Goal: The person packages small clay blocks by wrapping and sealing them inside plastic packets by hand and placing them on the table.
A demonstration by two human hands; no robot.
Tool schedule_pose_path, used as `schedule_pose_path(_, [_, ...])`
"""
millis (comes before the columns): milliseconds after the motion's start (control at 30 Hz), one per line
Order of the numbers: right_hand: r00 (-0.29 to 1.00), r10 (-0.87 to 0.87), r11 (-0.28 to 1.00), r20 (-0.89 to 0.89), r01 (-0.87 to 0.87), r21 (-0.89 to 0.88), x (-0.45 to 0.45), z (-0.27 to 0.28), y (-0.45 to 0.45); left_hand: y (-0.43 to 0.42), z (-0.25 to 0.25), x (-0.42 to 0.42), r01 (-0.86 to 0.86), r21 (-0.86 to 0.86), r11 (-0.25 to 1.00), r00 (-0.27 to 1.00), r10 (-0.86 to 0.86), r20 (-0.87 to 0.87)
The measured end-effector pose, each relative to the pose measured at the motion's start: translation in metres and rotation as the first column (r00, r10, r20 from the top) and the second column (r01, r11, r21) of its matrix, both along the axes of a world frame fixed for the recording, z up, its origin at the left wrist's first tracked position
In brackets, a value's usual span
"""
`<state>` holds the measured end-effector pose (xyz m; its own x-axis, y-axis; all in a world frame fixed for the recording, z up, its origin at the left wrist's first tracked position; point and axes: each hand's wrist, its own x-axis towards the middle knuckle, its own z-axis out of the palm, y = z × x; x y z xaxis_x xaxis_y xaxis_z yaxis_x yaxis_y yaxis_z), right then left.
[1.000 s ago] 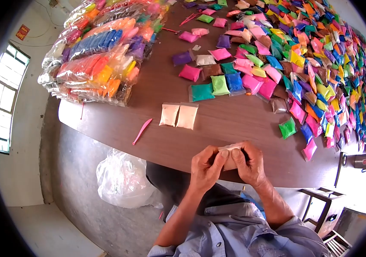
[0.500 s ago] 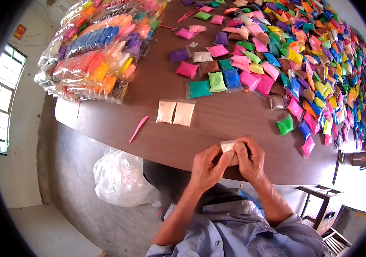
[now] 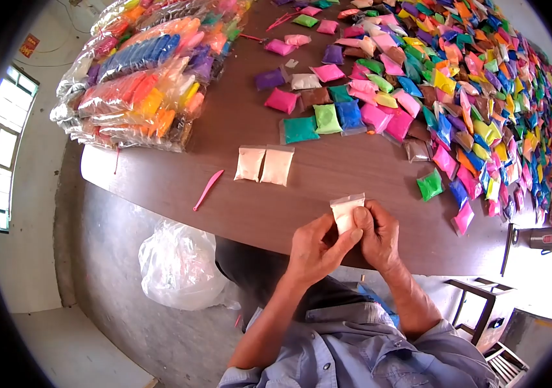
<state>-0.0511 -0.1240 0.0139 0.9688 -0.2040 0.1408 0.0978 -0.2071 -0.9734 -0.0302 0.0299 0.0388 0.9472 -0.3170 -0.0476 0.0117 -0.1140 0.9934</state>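
Between my two hands, near the front edge of the brown table, is a small clear packet with cream-coloured filling. My left hand grips its left side and lower part, thumb across the front. My right hand pinches the right side, thumb near the middle. The packet's top edge stands free above the fingers. Two similar cream packets lie side by side farther left. A pink plastic knife-like tool rests left of them.
Loose packets in many colours cover the right and back of the table. Large bags of coloured packets are stacked at the back left. A clear plastic bag lies on the floor. A dark flask is at far right.
The packet has come up into fuller view between my hands, its top edge now showing. My fingers have shifted slightly around it.
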Motion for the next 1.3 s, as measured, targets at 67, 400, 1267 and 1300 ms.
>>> schedule_pose_path(67, [1.0,-0.018,1.0,0.003,0.018,0.014,0.001,0.008,0.003,-0.001,-0.003,0.001,-0.023,0.027,0.999,0.999,0.022,0.048])
schedule_pose_path(400, [0.999,0.041,0.999,-0.02,-0.041,0.02,-0.001,0.002,0.0,0.008,-0.007,0.003,0.026,0.074,0.997,0.998,-0.03,0.046])
schedule_pose_path(1267, [1.0,0.018,0.995,-0.005,-0.018,-0.099,0.002,0.009,0.004,0.012,-0.021,0.008,-0.036,-0.025,0.999,0.988,0.04,0.149])
schedule_pose_path(1300, [1.0,0.018,0.995,-0.006,-0.019,-0.103,0.002,0.01,0.005,0.013,-0.02,0.007,-0.037,-0.028,0.999,0.988,0.041,0.147])
